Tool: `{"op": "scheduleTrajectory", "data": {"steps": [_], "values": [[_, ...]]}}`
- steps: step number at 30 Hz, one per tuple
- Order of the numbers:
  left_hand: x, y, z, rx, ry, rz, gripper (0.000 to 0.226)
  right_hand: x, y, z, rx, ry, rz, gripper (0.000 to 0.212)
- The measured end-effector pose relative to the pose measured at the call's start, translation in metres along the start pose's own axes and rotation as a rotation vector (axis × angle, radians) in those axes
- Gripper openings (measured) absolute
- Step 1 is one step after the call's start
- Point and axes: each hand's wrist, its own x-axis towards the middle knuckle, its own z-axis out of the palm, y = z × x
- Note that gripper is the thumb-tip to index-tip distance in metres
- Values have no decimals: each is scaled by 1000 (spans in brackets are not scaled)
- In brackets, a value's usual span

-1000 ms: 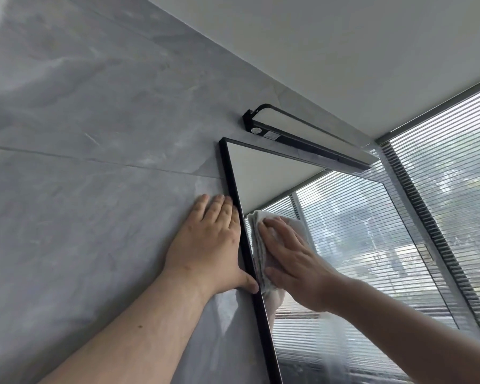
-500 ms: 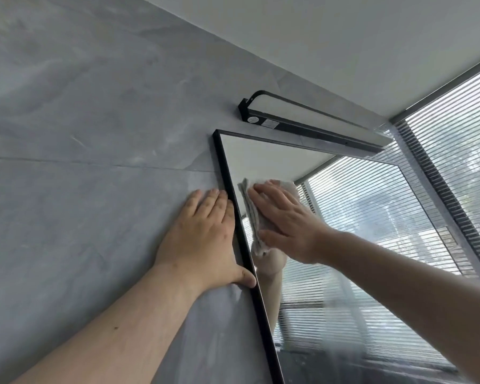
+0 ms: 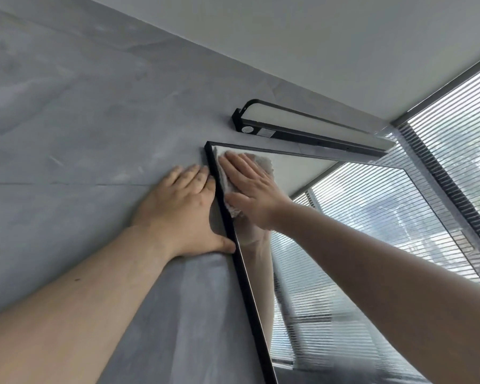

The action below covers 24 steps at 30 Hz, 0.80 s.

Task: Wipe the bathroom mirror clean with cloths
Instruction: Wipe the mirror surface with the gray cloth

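A black-framed mirror (image 3: 358, 231) hangs on the grey tiled wall and reflects window blinds. My right hand (image 3: 250, 187) lies flat with straight fingers on a pale grey cloth (image 3: 263, 162), pressing it against the glass in the mirror's top left corner. Most of the cloth is hidden under the hand. My left hand (image 3: 183, 206) rests flat on the wall just left of the mirror's frame (image 3: 233, 231), its thumb touching the frame's edge.
A black bar lamp (image 3: 302, 126) is fixed to the wall just above the mirror. A window with horizontal blinds (image 3: 460, 151) fills the right side. The white ceiling (image 3: 288, 37) is close overhead. The grey wall (image 3: 67, 134) stretches away to the left.
My right hand has slid the cloth up the glass from beside the left frame into the mirror's top left corner. My left hand has stayed on the wall.
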Motion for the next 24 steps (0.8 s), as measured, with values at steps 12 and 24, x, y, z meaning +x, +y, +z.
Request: {"op": "scheduleTrajectory", "data": {"steps": [12,24], "values": [[4,0,3,60,-29,-3,160,-13,139,-4,171,152,472,75],[4,2,2,75,-47,-5,147,-131,272,36,333,456,1026,40]]}}
